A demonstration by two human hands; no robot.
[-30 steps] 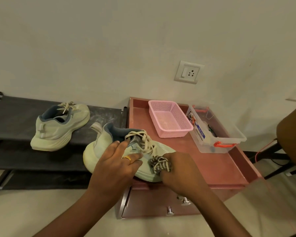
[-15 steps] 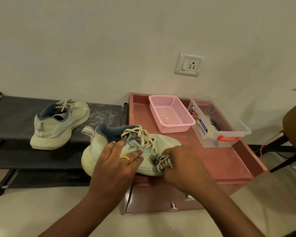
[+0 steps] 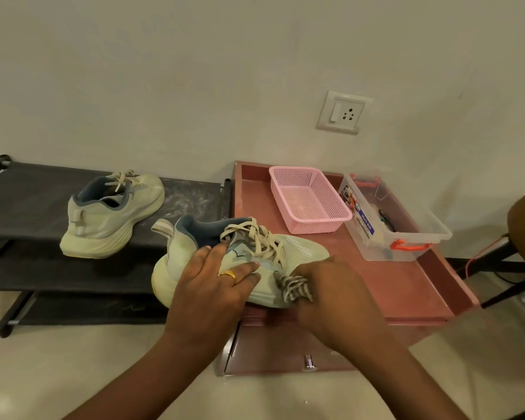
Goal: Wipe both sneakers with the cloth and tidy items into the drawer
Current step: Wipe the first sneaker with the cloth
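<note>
Both hands are down on the near sneaker (image 3: 300,250), close together but not touching. Far to the left, the second sneaker (image 3: 112,213) stands alone on the top tier of the black shoe rack (image 3: 28,201). The left hand (image 3: 215,286), a gold ring on one finger, lies spread over the near sneaker's side by the laces, its fingers fairly straight and pressing flat, curled round nothing. That sneaker sits at the front left corner of the pink counter (image 3: 391,286), heel overhanging toward the rack, toe pointing right. Just beside it, the right hand (image 3: 331,295) bunches the striped cloth (image 3: 293,287) in curled fingers and holds it against the sole edge near the toe. Below the wrists shows the drawer (image 3: 270,353) front with a metal knob. Farther right on the counter stand a pink basket (image 3: 308,201) and, beside it, a clear box (image 3: 391,219) with orange latches.
</note>
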